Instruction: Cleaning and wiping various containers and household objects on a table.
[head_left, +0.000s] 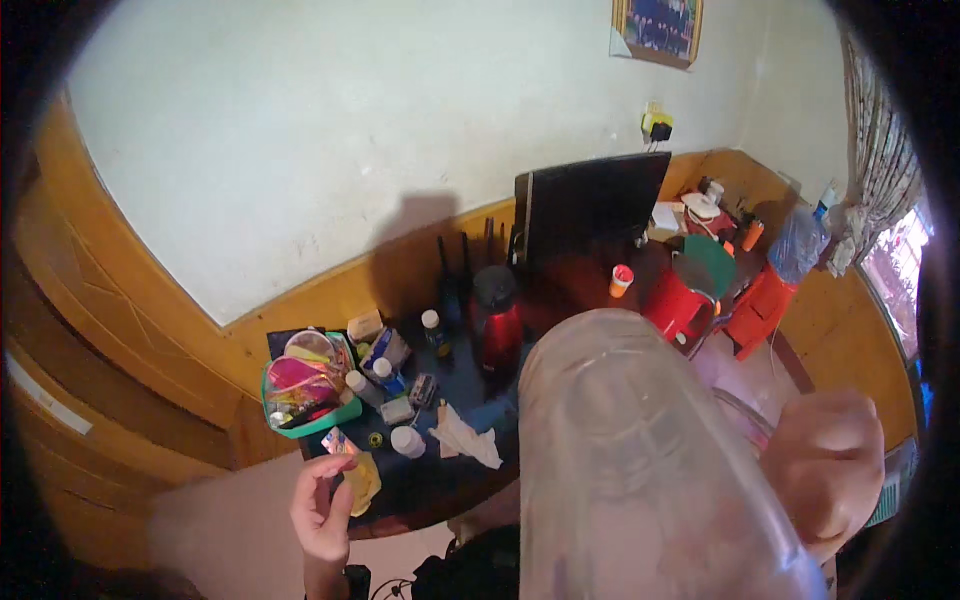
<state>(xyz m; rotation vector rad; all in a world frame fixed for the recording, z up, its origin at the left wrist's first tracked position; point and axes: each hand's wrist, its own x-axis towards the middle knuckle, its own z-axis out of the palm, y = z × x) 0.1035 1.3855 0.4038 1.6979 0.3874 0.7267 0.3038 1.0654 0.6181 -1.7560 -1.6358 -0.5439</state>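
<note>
A large clear plastic jug (630, 457), tilted up close to the camera, covers much of the lower right of the view. My right hand (821, 469) is closed in a fist at its right side, on the handle (742, 412). Low on the left, my left hand (322, 506) has curled fingers, with thumb and fingertips slightly apart. Against those fingertips shows a flat, yellowish crumpled piece (365, 484); whether it is gripped or lies on the table behind cannot be told. Just beyond stand a white-capped tub (407, 442) and a crumpled white tissue (472, 439).
On the dark table (420, 495) stand a green basket (322, 424) of odds and ends, several small bottles, a red thermos flask (500, 330) and a monitor (596, 202). To the right are a red bucket (675, 304) and a red plastic stool (761, 307). Wooden panelling (135, 330) runs left.
</note>
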